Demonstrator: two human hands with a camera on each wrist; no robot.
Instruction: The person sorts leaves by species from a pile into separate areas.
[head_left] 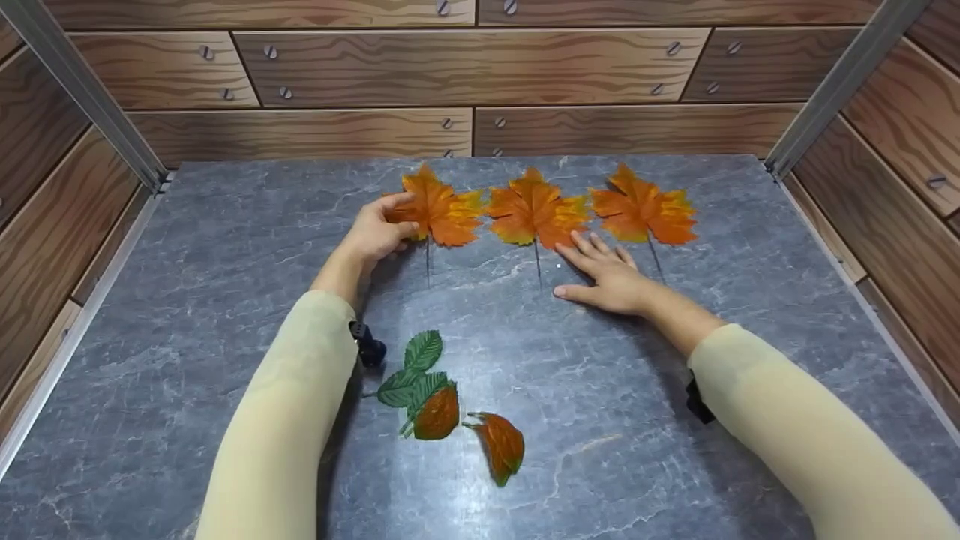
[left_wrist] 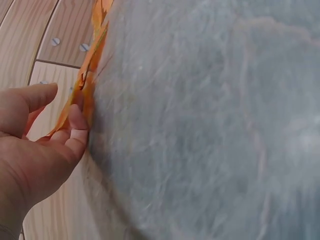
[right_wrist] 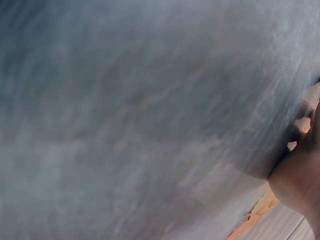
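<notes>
Three orange and yellow artificial maple leaves with thin stems lie in a row near the table's back edge. My left hand (head_left: 379,227) holds the left side of the left maple leaf (head_left: 442,214). In the left wrist view, the fingers (left_wrist: 77,132) curl against that leaf's edge while the thumb stands above it. My right hand (head_left: 606,276) is spread low over the table, palm down, its fingertips right at the lower edge of the middle maple leaf (head_left: 534,206). Just beyond it lies the right maple leaf (head_left: 641,210). Only part of the right hand (right_wrist: 295,175) shows in the right wrist view.
Closer to me on the grey marbled table (head_left: 247,247) lies a sprig of green leaves (head_left: 401,386). A curled orange-brown piece (head_left: 437,412) overlaps it, and a second such piece (head_left: 501,446) lies to its right. Wood-patterned walls (head_left: 465,67) border the table.
</notes>
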